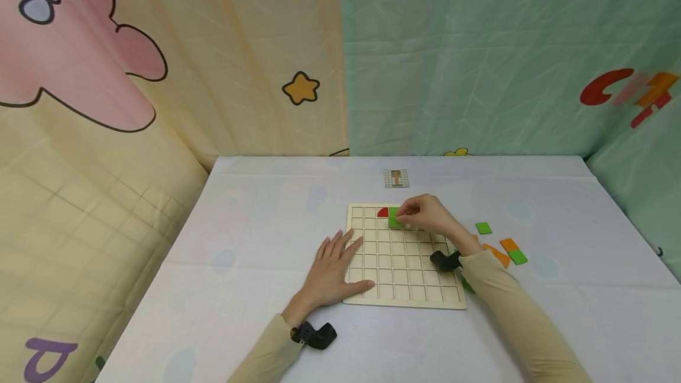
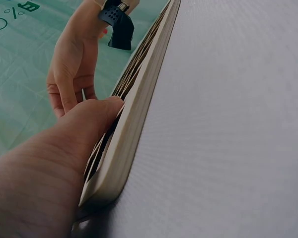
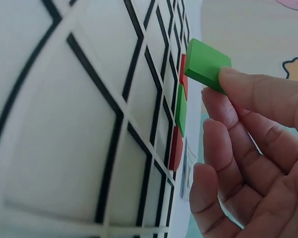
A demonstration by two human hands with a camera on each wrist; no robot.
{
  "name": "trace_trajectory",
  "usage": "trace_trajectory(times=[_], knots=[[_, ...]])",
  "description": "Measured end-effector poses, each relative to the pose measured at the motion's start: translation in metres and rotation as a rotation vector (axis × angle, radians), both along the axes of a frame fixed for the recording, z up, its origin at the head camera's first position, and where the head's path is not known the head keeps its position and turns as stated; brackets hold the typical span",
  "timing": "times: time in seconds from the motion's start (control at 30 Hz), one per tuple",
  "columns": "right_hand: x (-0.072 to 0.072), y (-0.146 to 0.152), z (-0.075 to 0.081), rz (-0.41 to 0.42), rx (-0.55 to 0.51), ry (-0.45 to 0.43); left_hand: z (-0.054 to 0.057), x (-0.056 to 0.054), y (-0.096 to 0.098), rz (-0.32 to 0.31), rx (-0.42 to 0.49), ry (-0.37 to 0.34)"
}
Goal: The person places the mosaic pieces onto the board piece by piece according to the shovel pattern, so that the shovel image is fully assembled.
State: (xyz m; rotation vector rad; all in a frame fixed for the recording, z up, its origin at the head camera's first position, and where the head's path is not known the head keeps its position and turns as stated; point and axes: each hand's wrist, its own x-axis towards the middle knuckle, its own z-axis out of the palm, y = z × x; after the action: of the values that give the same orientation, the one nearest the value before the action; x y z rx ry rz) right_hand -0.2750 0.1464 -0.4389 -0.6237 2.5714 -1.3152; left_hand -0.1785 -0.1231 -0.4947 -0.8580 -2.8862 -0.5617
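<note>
A pale wooden grid board lies on the table. My left hand rests spread over its left edge, thumb on the board near its front corner. Between thumb and index finger, my right hand pinches a green square tile, held tilted just above the board's far rows. In the right wrist view, another green tile sits in the grid between two red pieces. The head view shows one red rounded piece; the other is hidden behind my right hand.
Right of the board lie loose tiles: a green square, an orange one touching a green one, and more orange pieces partly behind my right wrist. A small card with a grid picture lies beyond the board.
</note>
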Motion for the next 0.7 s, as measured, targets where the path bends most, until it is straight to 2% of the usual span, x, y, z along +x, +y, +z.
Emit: trace_trajectory(times=[0.33, 0.7], knots=[[-0.003, -0.016, -0.007, -0.010, 0.044, 0.052, 0.001, 0.001, 0.000, 0.010, -0.017, -0.030], [-0.005, -0.026, -0.007, -0.014, 0.081, 0.084, 0.001, 0.000, 0.000, -0.002, 0.000, 0.015]])
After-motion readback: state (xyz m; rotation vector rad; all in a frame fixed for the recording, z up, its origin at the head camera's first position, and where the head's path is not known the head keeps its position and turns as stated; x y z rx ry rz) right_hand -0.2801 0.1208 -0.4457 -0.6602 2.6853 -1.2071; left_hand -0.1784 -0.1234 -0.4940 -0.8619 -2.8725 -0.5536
